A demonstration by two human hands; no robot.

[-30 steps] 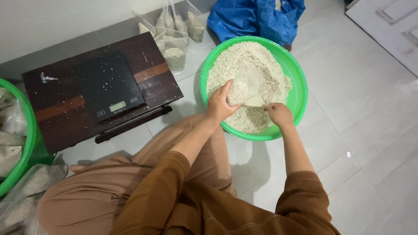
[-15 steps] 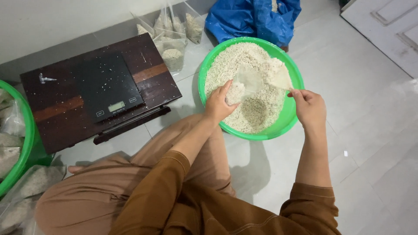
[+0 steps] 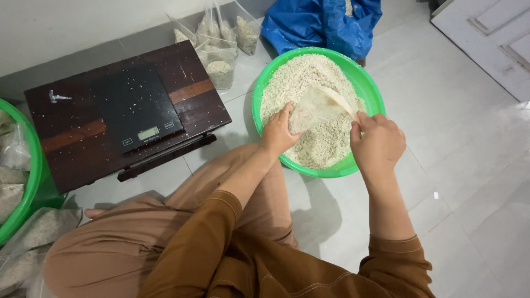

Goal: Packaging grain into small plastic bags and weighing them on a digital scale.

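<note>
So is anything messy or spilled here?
Yes. Pale grains are scattered over the black scale and the dark wooden table beneath it, outside the green basin of grain.

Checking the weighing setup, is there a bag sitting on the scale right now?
No, the black scale has only scattered grains on it.

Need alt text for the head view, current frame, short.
Seen from above, a seated person's left hand holds a clear plastic bag over a green basin of pale grain, while the right hand grips a pale scoop at the bag's mouth. A digital scale sits on a dark low table to the left.
</note>
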